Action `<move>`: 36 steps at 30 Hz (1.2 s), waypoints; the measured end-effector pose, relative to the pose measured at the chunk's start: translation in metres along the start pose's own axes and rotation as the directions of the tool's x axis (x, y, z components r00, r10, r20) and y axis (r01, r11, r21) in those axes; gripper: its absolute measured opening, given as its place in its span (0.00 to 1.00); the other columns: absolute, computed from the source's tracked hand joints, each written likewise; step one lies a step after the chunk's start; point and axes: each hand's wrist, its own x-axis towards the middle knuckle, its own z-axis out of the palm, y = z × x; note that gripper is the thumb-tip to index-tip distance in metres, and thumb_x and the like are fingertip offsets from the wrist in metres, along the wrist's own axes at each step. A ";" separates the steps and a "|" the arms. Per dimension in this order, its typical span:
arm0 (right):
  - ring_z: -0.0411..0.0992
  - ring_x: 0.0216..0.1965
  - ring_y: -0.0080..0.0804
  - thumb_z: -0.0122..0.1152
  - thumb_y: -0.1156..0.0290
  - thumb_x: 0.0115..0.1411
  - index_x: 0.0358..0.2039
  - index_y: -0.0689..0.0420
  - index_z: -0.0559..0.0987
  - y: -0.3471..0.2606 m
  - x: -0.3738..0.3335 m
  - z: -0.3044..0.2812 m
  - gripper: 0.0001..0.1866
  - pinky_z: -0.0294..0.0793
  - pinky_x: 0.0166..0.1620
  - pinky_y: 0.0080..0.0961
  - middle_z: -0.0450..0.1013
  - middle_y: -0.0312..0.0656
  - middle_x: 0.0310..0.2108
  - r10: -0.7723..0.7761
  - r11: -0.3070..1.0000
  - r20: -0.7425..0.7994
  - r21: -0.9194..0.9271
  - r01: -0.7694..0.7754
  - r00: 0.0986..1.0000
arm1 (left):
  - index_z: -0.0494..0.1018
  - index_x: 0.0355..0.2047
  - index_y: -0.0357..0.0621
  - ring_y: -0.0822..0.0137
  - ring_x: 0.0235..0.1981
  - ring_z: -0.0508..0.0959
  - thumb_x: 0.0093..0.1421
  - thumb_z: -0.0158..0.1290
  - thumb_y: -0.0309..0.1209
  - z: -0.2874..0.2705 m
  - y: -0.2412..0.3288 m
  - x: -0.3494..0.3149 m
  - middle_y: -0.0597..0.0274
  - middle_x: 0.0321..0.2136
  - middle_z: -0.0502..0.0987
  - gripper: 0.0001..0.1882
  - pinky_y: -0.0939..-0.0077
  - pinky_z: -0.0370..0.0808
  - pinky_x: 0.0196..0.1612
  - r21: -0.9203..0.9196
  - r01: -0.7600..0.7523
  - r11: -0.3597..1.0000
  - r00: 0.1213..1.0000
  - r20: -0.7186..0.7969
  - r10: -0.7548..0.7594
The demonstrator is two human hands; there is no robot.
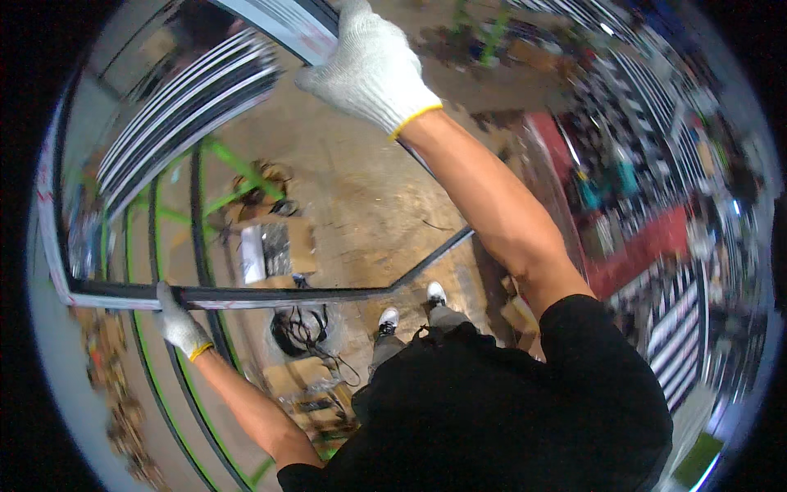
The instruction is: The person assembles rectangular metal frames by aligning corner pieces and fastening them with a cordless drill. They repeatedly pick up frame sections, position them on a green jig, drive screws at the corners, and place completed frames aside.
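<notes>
Right gloved hand (pixel 369 70) nearest the lens, at the upper edge of view. Thumb side presses the near face of the frame's upper bar; the other fingers wrap toward the far side, tips hidden. Read as grasping. Left gloved hand (pixel 182 324), lower and to the left, grasps the lower bar, its upper part lapped over the bar; remaining fingers out of sight underneath.

Frame (pixel 246 299): large, angular, pale outer face with reddish marks, black inner edge. Hangs between both hands, one corner far left; the lower bar runs right to a bend near the shoes (pixel 388 321), then passes behind the right forearm (pixel 500 197). Whether any part of it touches the rack cannot be told.

Outward: stack of black-and-white bars (pixel 193 107) visible through the frame, with green-edged rails (pixel 199 213) of a rack below. Cardboard box (pixel 302 246) and cables (pixel 302 330) on the brown floor (pixel 369 189). Right side: red bench (pixel 643 254), crowded and blurred.

Step, as judged: frame lifted and being handled across the work area, probably turned or carried toward a resting place. Next move seems to call for both grips kept firm, the bars brought level together, and the far left corner guided clear of stack and rails. Likely risk: a long bar knocking the stack, or the loose cables catching a foot.
</notes>
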 end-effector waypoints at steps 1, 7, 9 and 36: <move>0.81 0.46 0.60 0.75 0.56 0.46 0.51 0.65 0.75 0.011 -0.018 -0.016 0.36 0.81 0.50 0.48 0.81 0.61 0.42 0.024 0.998 -0.061 -0.064 -0.028 0.998 | 0.77 0.53 0.25 0.63 0.45 0.77 0.66 0.62 0.47 0.011 -0.006 0.012 0.52 0.46 0.80 0.31 0.67 0.74 0.55 -0.039 -0.087 0.995 0.993 0.076 0.090; 0.79 0.45 0.63 0.75 0.66 0.45 0.52 0.63 0.72 0.017 -0.213 -0.066 0.34 0.79 0.48 0.52 0.78 0.63 0.41 0.384 0.882 -0.328 -0.145 -0.448 0.863 | 0.75 0.63 0.36 0.60 0.46 0.80 0.73 0.53 0.50 0.111 -0.015 0.068 0.49 0.51 0.83 0.30 0.69 0.76 0.56 0.168 -0.494 0.853 0.679 0.688 0.258; 0.78 0.46 0.63 0.76 0.67 0.45 0.53 0.62 0.72 0.002 -0.274 -0.092 0.35 0.79 0.49 0.51 0.77 0.62 0.43 0.546 0.794 -0.409 -0.025 -0.607 0.731 | 0.75 0.59 0.27 0.59 0.45 0.80 0.71 0.56 0.50 0.159 -0.007 0.036 0.48 0.51 0.81 0.33 0.65 0.77 0.56 -0.006 -0.449 0.893 0.619 0.719 0.316; 0.82 0.46 0.53 0.78 0.65 0.46 0.47 0.63 0.77 -0.314 -0.993 -0.251 0.29 0.80 0.49 0.39 0.83 0.56 0.39 -0.413 0.084 -0.599 0.725 -0.683 -0.686 | 0.80 0.48 0.33 0.58 0.48 0.85 0.58 0.62 0.28 -0.093 0.027 -0.929 0.50 0.46 0.86 0.18 0.67 0.77 0.55 -0.794 0.180 0.580 -0.958 -0.009 0.285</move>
